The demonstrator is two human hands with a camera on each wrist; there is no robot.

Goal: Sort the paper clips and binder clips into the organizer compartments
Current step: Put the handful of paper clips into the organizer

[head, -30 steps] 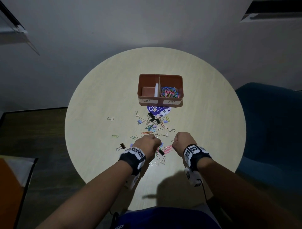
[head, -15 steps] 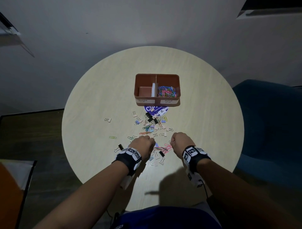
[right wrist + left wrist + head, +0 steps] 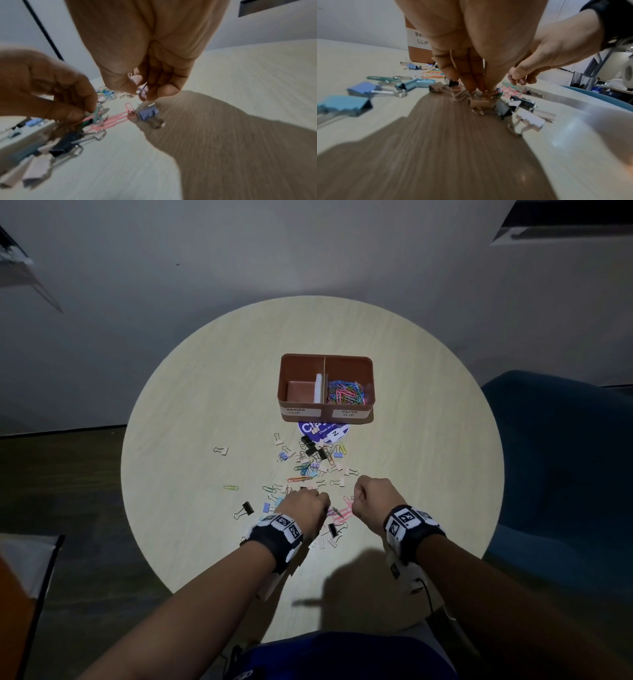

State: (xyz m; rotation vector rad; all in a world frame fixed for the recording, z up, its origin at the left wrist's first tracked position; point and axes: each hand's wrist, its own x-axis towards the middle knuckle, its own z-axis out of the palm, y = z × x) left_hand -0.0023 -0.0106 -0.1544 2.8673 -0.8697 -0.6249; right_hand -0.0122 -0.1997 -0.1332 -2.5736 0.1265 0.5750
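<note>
The organizer (image 3: 327, 392), a brown box, stands on the round worktop (image 3: 191, 419) toward 12 o'clock from the hands, split into two compartments: the left one, labelled binder clip, shows only a white block against the divider, and the right one, labelled paper clip, holds a heap of coloured paper clips (image 3: 346, 393). At 6 o'clock from the box a loose scatter of binder clips and paper clips (image 3: 313, 463) runs down to the hands, partly covering a purple round sticker (image 3: 323, 433). The left hand (image 3: 305, 508) reaches down into the near end of the scatter, its fingers (image 3: 469, 81) bunched and pinching what seems to be a green and pink tangle of paper clips; the blur keeps the count unsure. At 3 o'clock from it, just beside, the right hand (image 3: 373, 496) is lifted off the worktop with fingers (image 3: 164, 92) curled around a small lilac clip and a pale binder clip. Below the right hand lie pink paper clips (image 3: 120, 119) and a purple binder clip (image 3: 147, 113). A black binder clip (image 3: 247, 507) sits at 9 o'clock from the left hand, a lone green paper clip (image 3: 231, 487) farther out.
</note>
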